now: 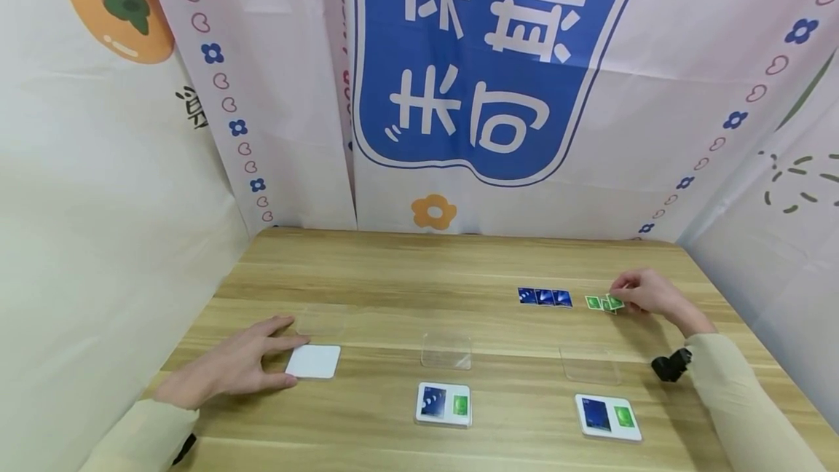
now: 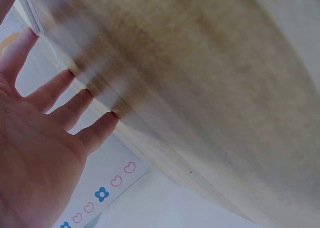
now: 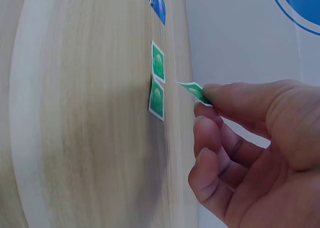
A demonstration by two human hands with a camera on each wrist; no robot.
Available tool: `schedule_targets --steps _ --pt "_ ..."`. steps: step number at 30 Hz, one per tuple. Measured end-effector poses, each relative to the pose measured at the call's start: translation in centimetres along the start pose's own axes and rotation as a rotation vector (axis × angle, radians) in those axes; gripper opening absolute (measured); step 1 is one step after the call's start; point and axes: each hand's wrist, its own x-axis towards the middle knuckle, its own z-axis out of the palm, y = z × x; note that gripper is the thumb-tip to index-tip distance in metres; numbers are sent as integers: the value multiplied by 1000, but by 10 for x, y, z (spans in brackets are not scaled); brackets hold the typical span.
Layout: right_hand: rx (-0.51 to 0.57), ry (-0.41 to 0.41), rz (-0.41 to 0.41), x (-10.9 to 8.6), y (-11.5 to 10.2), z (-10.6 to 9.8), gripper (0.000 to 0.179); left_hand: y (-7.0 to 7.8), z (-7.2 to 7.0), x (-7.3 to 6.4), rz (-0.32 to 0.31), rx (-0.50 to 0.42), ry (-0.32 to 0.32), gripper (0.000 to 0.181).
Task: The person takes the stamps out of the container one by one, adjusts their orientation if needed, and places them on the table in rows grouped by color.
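Wooden table [image 1: 380, 268], green slip [image 3: 193, 90] between thumb and finger of right hand [image 1: 649, 292]

We see a small cloth-walled booth: printed sheets [image 1: 295, 130] enclose the wood-grain counter [image 1: 387, 268] on 3 sides, bearing a blue panel [image 1: 459, 57] with white characters, a fruit [image 1: 118, 6], hearts [image 1: 221, 81] and flowers [image 1: 238, 127]. We cannot tell whether a home, office or lab houses it.

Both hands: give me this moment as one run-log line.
right hand: pinches green slip | left hand: spread at white card | table: two more green slips, three blue slips
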Motion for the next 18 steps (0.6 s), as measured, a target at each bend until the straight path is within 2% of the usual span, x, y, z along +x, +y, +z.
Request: schedule_targets --steps 7,18 --pt "10 -15 25 1 7 -3 21 0 1 0 5 -8 7 69" --pt "6 -37 92 5 14 -8 22 0 0 0 -9 -37 -18 71"
